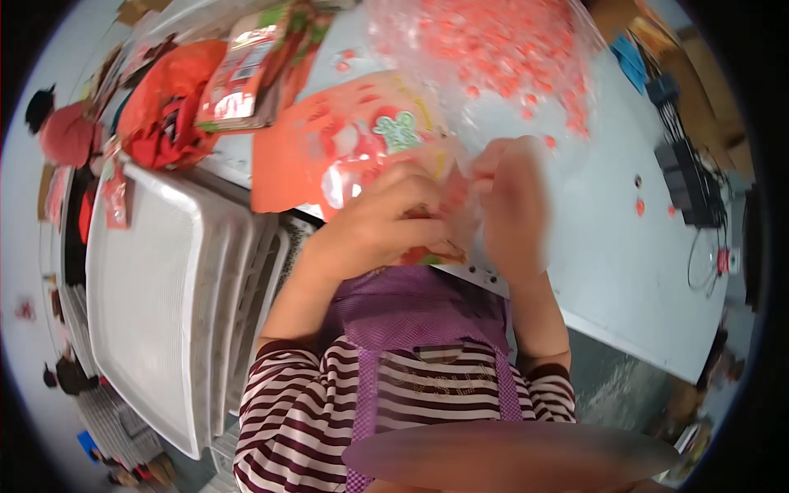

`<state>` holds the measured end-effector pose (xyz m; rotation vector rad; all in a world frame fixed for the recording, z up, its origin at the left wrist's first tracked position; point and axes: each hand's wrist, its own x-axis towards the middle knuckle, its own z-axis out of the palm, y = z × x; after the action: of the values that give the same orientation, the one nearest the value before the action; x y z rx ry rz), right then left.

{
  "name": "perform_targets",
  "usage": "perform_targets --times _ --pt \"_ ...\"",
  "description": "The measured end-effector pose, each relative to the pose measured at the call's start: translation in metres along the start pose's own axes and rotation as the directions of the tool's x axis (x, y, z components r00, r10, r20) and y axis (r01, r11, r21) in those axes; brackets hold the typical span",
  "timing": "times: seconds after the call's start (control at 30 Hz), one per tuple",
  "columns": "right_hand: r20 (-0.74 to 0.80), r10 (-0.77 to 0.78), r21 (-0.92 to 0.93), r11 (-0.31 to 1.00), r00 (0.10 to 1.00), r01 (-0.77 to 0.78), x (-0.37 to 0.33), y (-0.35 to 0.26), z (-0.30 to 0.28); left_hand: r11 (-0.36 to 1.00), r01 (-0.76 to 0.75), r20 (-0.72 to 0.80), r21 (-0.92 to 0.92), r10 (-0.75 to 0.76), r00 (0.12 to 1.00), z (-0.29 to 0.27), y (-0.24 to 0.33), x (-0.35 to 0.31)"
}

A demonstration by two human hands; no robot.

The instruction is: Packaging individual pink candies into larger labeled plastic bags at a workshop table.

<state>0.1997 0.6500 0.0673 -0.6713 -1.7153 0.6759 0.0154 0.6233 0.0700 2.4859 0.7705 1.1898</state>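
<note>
The left forearm (297,302) slants up and to the right; the left hand (378,220) has its back turned up and its fingers (411,191) curled inward. The right forearm (536,316) stands nearly upright in view, its hand (519,209) raised and blurred, fingers bent leftward. Both hands are close together before the torso (431,361).

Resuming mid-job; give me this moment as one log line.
left hand: holding printed plastic packet | right hand: blurred, beside packet, grip unclear | beyond: clear plastic bag of red-orange pieces
</note>
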Motion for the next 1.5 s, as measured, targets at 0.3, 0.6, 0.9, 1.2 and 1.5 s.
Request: perform_targets --times 0.3,0.6,0.9,1.2,1.5 --pt "0.153 -0.083 0.097 0.993 0.985 0.068 -0.023 0.000 0.007 0.961 0.022 -0.242 -0.277 -0.092 0.966 0.020 -0.003 -0.011" --pt "0.410 -0.160 -0.199 0.945 0.898 0.259 -0.022 -0.049 -0.005 0.879 -0.065 -0.164 -0.473 -0.016 0.986 -0.004 0.004 -0.016" --pt "0.796 0.249 -0.377 0.917 0.551 0.131 -0.023 -0.060 -0.030 0.807 -0.129 -0.108 -0.576 0.081 0.991 0.007 0.029 -0.007" --pt "0.730 0.325 -0.398 0.917 0.601 -0.012 -0.016 -0.093 -0.017 0.703 -0.114 -0.074 -0.701 0.087 0.993 0.005 0.034 -0.006" --pt "0.554 0.464 -0.576 0.813 0.692 -0.084 -0.035 -0.072 -0.050 0.943 0.148 0.102 -0.299 -0.123 0.987 -0.015 0.055 -0.032"
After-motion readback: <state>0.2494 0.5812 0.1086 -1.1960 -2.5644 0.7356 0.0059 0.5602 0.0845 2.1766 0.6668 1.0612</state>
